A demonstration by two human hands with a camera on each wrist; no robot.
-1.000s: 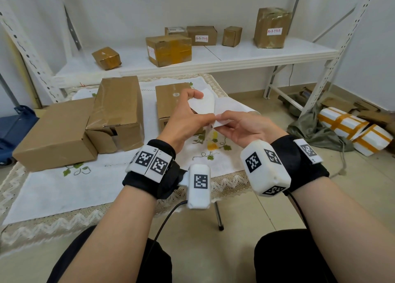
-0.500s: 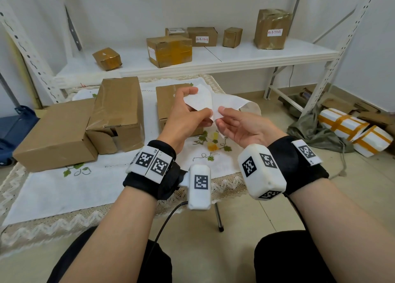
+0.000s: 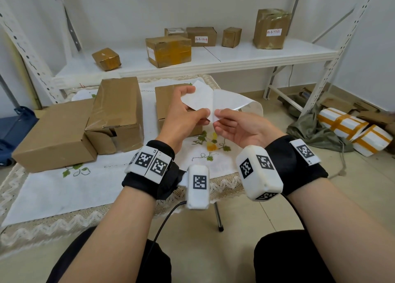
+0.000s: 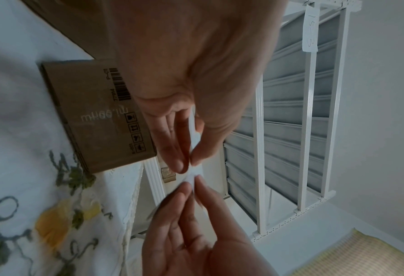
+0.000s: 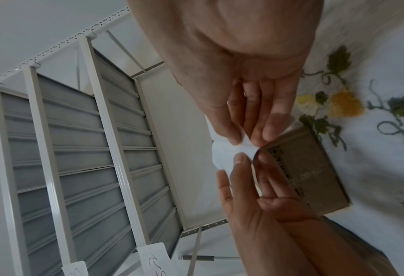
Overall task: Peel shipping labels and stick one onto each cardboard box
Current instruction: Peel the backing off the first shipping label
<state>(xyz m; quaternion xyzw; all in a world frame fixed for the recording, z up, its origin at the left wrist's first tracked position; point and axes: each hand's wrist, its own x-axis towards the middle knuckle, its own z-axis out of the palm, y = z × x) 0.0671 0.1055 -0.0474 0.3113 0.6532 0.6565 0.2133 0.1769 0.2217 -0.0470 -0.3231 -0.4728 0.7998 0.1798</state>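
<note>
Both hands are raised over the table and hold a white shipping label sheet that opens in a V. My left hand [image 3: 205,113] pinches the matte white layer [image 3: 197,99] between thumb and fingers. My right hand [image 3: 218,114] pinches the glossy layer [image 3: 232,98], which curls off to the right. In the left wrist view the left hand [image 4: 188,162] and the sheet [image 4: 196,172] show edge-on. The right hand [image 5: 242,140] grips the sheet [image 5: 222,155] in the right wrist view. A small cardboard box [image 3: 165,103] stands right behind the hands.
On the embroidered tablecloth [image 3: 64,188] lie a flat cardboard box [image 3: 53,133] and a taped box [image 3: 116,109]. The white shelf [image 3: 245,55] behind holds several boxes, some with labels. Wrapped white parcels [image 3: 354,130] and a green cloth lie on the floor at right.
The two layers of the sheet have come apart from a closed fold into a wide V. My right hand has turned palm up and drawn its layer to the right.
</note>
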